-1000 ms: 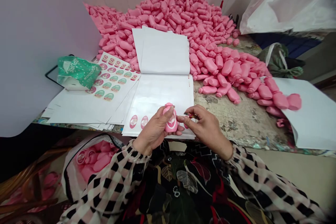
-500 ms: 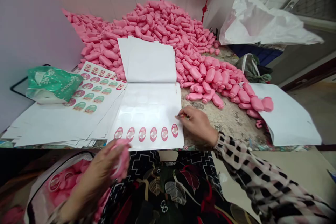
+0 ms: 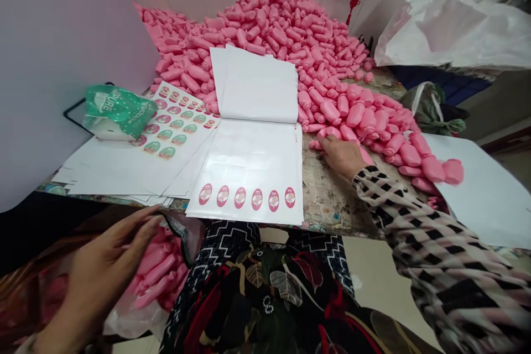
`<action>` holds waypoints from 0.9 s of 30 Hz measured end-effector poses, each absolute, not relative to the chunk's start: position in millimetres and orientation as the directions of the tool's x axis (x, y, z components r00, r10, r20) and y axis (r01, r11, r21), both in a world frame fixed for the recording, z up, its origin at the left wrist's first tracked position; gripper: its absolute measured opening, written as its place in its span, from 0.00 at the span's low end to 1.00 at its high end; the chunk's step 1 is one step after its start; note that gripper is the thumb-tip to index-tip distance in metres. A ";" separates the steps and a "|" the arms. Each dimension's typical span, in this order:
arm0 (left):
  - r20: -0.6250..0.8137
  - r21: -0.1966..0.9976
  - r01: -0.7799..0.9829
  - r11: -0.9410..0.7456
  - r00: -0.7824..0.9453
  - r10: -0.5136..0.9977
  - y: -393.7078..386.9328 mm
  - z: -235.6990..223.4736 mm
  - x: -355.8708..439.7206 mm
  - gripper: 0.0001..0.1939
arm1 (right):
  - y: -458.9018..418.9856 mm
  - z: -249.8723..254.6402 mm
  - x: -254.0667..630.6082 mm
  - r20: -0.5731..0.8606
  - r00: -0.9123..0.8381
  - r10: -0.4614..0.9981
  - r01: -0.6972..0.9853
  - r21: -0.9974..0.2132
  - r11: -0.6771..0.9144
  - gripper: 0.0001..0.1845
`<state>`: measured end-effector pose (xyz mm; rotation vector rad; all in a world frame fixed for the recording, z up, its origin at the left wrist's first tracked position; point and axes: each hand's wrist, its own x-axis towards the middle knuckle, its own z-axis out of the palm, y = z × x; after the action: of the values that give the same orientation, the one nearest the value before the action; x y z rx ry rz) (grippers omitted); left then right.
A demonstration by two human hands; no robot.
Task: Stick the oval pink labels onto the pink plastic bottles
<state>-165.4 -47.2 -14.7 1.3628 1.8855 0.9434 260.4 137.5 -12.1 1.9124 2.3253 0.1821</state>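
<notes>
My left hand (image 3: 108, 263) is open, its fingers stretched out and holding nothing, over a bag (image 3: 139, 315) of pink bottles below the table edge. At the near edge of the bottle pile (image 3: 269, 27), my right hand (image 3: 342, 157) has its fingertips closed round a small pink bottle (image 3: 329, 133); part of that bottle is hidden by the hand. Between the hands lies a white sticker sheet (image 3: 249, 160) with a single row of oval pink labels (image 3: 239, 197) along its near edge. Its upper part is covered by white backing paper (image 3: 259, 86).
On the left, more printed label sheets (image 3: 108, 168) lie under a green plastic packet (image 3: 118, 110). A curled white sheet (image 3: 481, 177) is at the right, partly under bottles. A white plastic bag (image 3: 452, 27) and a dark tied bag (image 3: 427, 108) stand behind it.
My left hand has let go of a labelled pink bottle over the bag and opened. My right hand has moved from the sticker sheet up and right to the pile, onto a bottle.
</notes>
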 end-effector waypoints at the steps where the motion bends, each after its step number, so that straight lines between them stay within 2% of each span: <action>1: -0.047 0.797 0.562 0.220 -0.306 0.951 -41.7 -10.7 -147.7 0.17 | 134.9 -9.9 258.8 0.016 -0.179 0.984 0.977 0.125 0.175 0.25; 2: -0.071 0.813 0.542 0.214 -0.272 0.960 -35.9 -7.2 -129.8 0.17 | 129.7 -7.4 255.0 0.061 -0.159 0.985 0.987 0.044 0.157 0.23; 3: -0.134 0.856 0.467 0.223 -0.214 0.967 -29.9 -4.5 -112.2 0.18 | 121.5 -4.9 248.5 0.106 -0.136 0.985 0.986 -0.086 0.145 0.23; 5: -0.258 0.939 0.220 0.263 -0.054 0.965 -19.1 -2.2 -78.6 0.21 | 96.1 -0.8 226.9 0.137 -0.085 0.987 0.874 -0.466 0.140 0.23; 6: -0.298 0.953 0.066 0.295 0.049 0.953 -14.9 -2.6 -63.0 0.24 | 79.6 0.6 212.6 0.098 -0.091 0.991 0.712 -0.689 0.134 0.22; 7: -0.318 0.940 -0.082 0.332 0.148 0.937 -11.7 -3.7 -48.3 0.25 | 61.6 1.3 197.3 0.030 -0.133 0.991 0.508 -0.856 0.094 0.21; 8: -0.325 0.902 -0.211 0.377 0.244 0.914 -9.6 -5.2 -35.0 0.25 | 43.5 1.4 182.3 -0.039 -0.211 0.977 0.319 -0.947 0.031 0.21; 9: -0.328 0.850 -0.307 0.429 0.329 0.885 -8.3 -6.8 -23.3 0.23 | 26.5 1.2 169.2 -0.074 -0.255 0.964 0.180 -0.983 -0.027 0.20; 11: -0.344 0.748 -0.395 0.534 0.458 0.820 -7.5 -9.2 -6.8 0.16 | 0.3 -0.3 153.9 -0.085 -0.297 0.951 0.081 -0.995 -0.064 0.18; 12: -0.356 0.718 -0.396 0.572 0.498 0.791 -7.4 -9.5 -2.4 0.14 | -7.4 -1.2 153.2 -0.061 -0.310 0.949 0.111 -0.993 -0.028 0.17; 14: -0.392 0.734 -0.328 0.595 0.512 0.765 -6.7 -8.3 -0.5 0.14 | -11.4 -3.5 165.1 -0.014 -0.326 0.945 0.264 -0.962 0.076 0.18; 16: -0.416 0.836 -0.162 0.524 0.435 0.798 -5.0 -5.5 -4.7 0.15 | -3.5 -7.0 187.2 -0.013 -0.314 0.949 0.477 -0.867 0.146 0.16; 18: -0.372 0.928 0.119 0.353 0.326 0.869 -3.3 -3.2 -9.5 0.14 | 9.5 -11.7 208.2 -0.011 -0.241 0.970 0.697 -0.697 0.166 0.17; 20: -0.242 0.914 0.390 0.107 0.316 0.917 -2.5 -2.8 -11.4 0.11 | 20.8 -16.9 220.4 0.041 -0.188 0.981 0.849 -0.496 0.183 0.17; 22: -0.111 0.820 0.551 -0.152 0.413 0.904 -2.5 -4.4 -9.5 0.12 | 27.3 -21.4 222.9 0.091 -0.196 0.976 0.906 -0.365 0.216 0.14; 24: -0.033 0.695 0.628 -0.351 0.516 0.856 -2.9 -7.0 -5.4 0.15 | 29.6 -24.3 219.4 0.100 -0.240 0.966 0.912 -0.319 0.260 0.12; 27: -0.049 0.506 0.705 -0.498 0.600 0.799 -3.9 -11.2 0.9 0.19 | 30.1 -25.5 212.3 0.082 -0.281 0.956 0.915 -0.277 0.292 0.11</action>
<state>0.9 -3.9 -11.2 2.3476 1.1927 0.2623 212.3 30.1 -25.5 1.9987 2.7027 -0.2989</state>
